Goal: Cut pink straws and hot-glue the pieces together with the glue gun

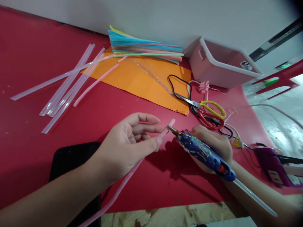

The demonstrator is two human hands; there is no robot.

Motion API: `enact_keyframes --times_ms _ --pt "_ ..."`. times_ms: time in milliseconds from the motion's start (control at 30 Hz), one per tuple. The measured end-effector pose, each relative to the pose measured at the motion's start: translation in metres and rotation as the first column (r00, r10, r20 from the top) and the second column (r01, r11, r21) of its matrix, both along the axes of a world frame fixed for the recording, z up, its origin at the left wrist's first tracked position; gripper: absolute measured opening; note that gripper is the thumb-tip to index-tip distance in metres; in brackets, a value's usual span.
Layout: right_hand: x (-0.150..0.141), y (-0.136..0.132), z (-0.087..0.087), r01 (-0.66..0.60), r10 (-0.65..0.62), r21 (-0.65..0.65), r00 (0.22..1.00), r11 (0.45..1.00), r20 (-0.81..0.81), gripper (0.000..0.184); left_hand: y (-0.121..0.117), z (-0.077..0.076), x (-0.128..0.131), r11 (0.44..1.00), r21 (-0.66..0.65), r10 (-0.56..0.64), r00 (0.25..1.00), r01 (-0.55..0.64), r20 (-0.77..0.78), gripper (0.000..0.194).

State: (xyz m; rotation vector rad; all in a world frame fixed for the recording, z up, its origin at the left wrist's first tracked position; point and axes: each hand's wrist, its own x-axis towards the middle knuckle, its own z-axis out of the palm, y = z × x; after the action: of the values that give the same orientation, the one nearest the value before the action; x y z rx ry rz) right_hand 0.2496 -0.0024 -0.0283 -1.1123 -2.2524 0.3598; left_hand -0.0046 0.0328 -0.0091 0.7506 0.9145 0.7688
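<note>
My left hand [127,142] pinches a pink pipe cleaner [125,181] near one end between thumb and fingers. The short tip sticks up past the fingers, and the long part trails down toward the lower left. In my right hand [213,143] is a blue hot glue gun [201,151], its body smeared with dried glue. A clear glue stick [255,197] juts out of its back. The metal nozzle points left and is right at the pipe cleaner's tip; whether it touches I cannot tell.
Glue sticks [68,83] and a pink pipe cleaner piece [94,85] lie left. Behind, colourful pipe cleaners [144,47] rest on orange paper [142,78]. Scissors [210,113], cords, a pink bin [213,69] and a purple power strip [272,167] are right. A black phone [71,157] lies under my left forearm.
</note>
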Motion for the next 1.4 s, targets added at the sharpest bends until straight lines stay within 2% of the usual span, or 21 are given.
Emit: enact_keyframes --times_ms 333,1000,1167,1400 --pt "0.0014 -0.0013 -0.0013 0.005 -0.006 -0.023 1.000 1.000 -0.004 0.011 -0.0008 0.0000 0.0013 1.000 0.004 0.027 1.000 -0.027 0.003 0.029" --pt "0.0006 -0.0004 0.0003 0.029 -0.028 -0.011 0.999 1.000 0.022 0.009 0.0002 0.0010 0.0020 1.000 0.016 0.006 1.000 -0.006 -0.013 0.030" --pt "0.0017 -0.0013 -0.0004 0.029 -0.029 -0.012 0.999 1.000 0.031 0.009 -0.0003 0.0005 0.0007 1.000 0.010 -0.009 0.999 0.009 0.033 0.029" --pt "-0.0001 -0.0030 0.0000 0.089 -0.089 0.011 0.995 0.996 0.038 0.013 -0.0020 -0.0017 -0.0011 1.000 0.022 -0.021 0.998 0.020 0.052 0.030"
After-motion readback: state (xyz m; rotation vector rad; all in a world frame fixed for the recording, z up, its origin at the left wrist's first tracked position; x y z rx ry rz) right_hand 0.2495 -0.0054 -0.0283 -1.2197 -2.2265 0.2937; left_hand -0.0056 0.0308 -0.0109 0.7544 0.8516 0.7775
